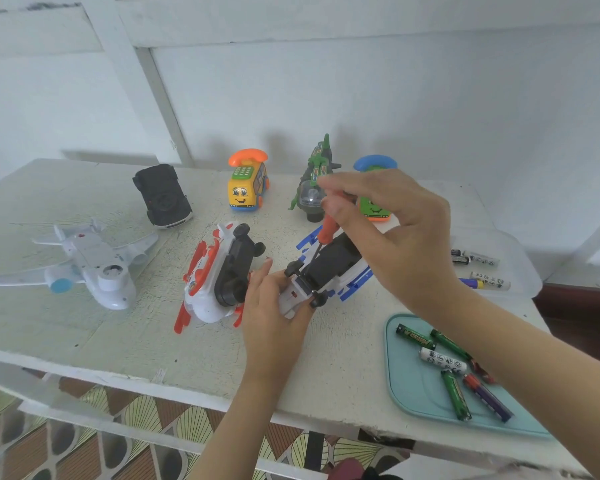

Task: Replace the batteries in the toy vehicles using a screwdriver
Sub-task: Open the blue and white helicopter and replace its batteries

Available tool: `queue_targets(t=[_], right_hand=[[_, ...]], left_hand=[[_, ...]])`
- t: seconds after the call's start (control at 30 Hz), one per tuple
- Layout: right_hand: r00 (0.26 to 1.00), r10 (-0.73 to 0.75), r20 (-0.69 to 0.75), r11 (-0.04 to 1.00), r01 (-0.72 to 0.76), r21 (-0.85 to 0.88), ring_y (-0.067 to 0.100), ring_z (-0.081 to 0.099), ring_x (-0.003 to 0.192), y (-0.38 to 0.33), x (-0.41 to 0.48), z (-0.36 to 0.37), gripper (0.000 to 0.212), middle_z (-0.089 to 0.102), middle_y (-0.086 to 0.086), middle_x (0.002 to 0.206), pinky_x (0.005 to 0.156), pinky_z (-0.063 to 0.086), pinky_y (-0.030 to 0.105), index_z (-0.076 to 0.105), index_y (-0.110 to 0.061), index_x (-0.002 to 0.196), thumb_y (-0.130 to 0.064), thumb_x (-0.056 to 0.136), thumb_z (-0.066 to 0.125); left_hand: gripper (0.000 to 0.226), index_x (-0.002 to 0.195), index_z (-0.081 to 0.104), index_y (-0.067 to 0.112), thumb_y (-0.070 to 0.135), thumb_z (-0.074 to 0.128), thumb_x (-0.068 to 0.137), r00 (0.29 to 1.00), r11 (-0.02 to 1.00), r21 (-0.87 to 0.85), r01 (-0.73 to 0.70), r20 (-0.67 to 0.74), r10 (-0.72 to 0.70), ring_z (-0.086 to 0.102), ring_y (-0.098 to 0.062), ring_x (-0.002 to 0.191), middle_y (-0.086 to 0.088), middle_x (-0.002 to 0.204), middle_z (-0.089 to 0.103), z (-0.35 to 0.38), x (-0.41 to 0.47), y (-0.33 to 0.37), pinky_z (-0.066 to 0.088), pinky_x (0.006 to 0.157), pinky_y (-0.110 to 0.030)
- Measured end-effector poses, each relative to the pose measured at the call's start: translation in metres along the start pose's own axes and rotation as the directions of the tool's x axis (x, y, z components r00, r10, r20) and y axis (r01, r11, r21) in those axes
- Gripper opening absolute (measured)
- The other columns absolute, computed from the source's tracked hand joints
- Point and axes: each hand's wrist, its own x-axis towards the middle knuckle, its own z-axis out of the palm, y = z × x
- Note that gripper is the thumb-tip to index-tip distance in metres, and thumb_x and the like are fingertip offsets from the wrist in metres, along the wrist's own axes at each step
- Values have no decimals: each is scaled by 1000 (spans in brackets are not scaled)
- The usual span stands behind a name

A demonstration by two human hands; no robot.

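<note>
The left hand (274, 299) is gripping the blue toy (326, 271), lying belly-up mid-table. The right hand (395, 230) is pinching the screwdriver (326, 230), its tip pointing down at the toy's underside.

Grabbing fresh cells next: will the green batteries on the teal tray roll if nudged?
Likely yes: the green batteries are smooth cylinders lying loose. The teal tray has a lip, probably catching them. Rigid, so a pinch should hold.

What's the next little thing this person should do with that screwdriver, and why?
Probably twist the screwdriver: its tip meets the black underside of the blue-and-white toy, the right hand pinches its handle, and the left hand steadies the toy.
</note>
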Motion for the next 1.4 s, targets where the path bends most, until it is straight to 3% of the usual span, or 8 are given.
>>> queue_targets(t=[0.1,0.33,0.53,0.7,0.87,1.0,1.23,1.4], right_hand=[[997,64,35,997,-66,46,12,67,65,-2,0,0,16,66,2,83,75,51,23,66,-2,105,-5,92,57],[999,47,6,997,-47,53,28,65,77,-3,4,4,17,66,6,79,81,49,38,76,-11,96,-21,88,65],[994,100,36,985,-104,137,16,67,57,-6,7,4,10,68,2,71,76,53,39,68,-7,98,-7,90,63],[996,68,50,993,-72,96,19,66,71,-1,6,3,25,65,8,62,83,49,43,71,-5,97,-1,92,47],[992,-5,124,1000,7,-12,19,60,91,-6,8,0,12,67,-1,76,87,46,31,72,-16,96,-17,86,65],[962,-24,272,1000,28,-12,5,59,86,-4,3,0,27,62,-14,82,82,44,18,66,-14,102,-2,79,72],[981,-116,155,989,129,-73,14,60,78,1,-12,-2,23,66,5,81,76,46,18,66,-1,99,6,78,73],[998,-36,60,999,35,14,18,64,82,3,-35,-2,37,64,4,91,78,51,27,58,-4,113,10,81,69]], left_hand=[[34,91,60,3,10,85,69,1000,1000,-6,-6,-12,6,33,-6,126,-17,132,56,1,0,-1,31,101,-27],[35,92,60,-1,8,85,69,1000,1000,-15,-14,1,14,46,-21,121,-18,125,59,1,1,1,37,94,-37],[35,91,60,0,7,86,68,1000,1000,-20,-15,-3,15,45,-19,119,-18,124,60,0,1,3,37,94,-36],[34,92,59,0,8,84,70,1000,1000,-31,5,14,-5,43,-16,122,-16,125,59,0,1,2,35,96,-35],[35,90,59,-2,7,85,68,1000,999,-15,-29,4,29,46,-20,119,-17,121,61,1,1,2,35,94,-34],[35,90,59,-2,7,85,69,999,999,-23,-32,1,33,48,-20,118,-17,120,61,1,1,2,36,94,-35],[33,89,56,6,12,84,72,1000,995,-96,13,21,-11,54,-24,118,-6,116,62,1,5,-1,32,91,-9],[34,90,56,5,14,84,72,1000,996,-85,-18,9,18,53,-16,108,-3,108,61,1,3,-2,34,88,-17]])
